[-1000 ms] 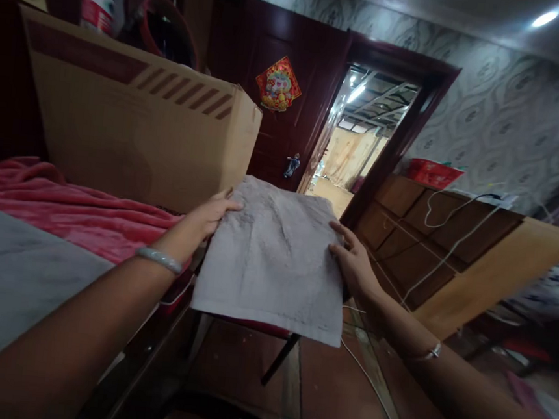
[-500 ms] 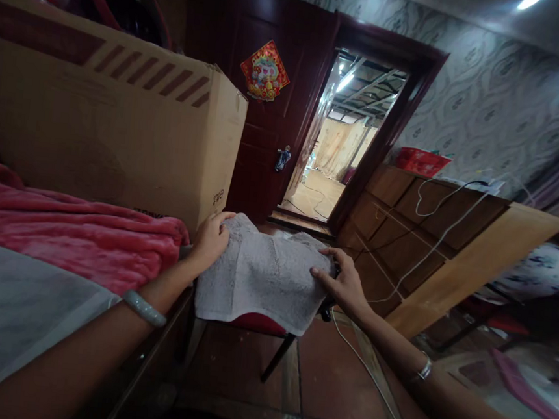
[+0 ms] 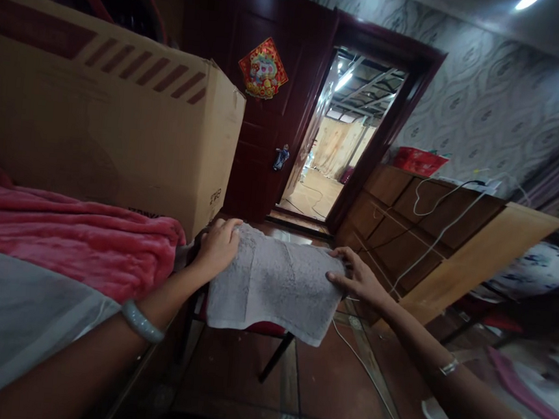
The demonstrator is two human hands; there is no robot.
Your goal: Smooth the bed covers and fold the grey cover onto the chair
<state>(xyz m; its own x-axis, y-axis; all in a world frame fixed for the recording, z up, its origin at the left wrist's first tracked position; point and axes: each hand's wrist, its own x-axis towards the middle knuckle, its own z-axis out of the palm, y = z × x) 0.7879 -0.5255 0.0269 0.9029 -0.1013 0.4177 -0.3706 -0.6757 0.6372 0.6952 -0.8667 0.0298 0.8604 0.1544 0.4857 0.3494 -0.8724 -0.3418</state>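
Observation:
A grey towel (image 3: 277,287) hangs over the back of a chair, its lower edge falling in front of the red seat (image 3: 268,328). My left hand (image 3: 220,247) lies over the towel's upper left corner, fingers curled across the top edge. At the upper right corner, my right hand (image 3: 354,275) pinches the cloth with the thumb in front and the fingers behind. Most of the chair back is hidden under the towel; one dark chair leg (image 3: 276,359) shows below.
Left of the chair stand a large cardboard box (image 3: 135,125) and a bed with a pink blanket (image 3: 86,238). Wooden drawers (image 3: 406,214) are on the right, with a white cable (image 3: 367,374) running over the tiled floor. Behind is a dark red door (image 3: 262,182) beside an open doorway.
The towel has shifted slightly to the right, and its top edge looks straighter. Both hands have moved a little rightward with it, still on its upper corners.

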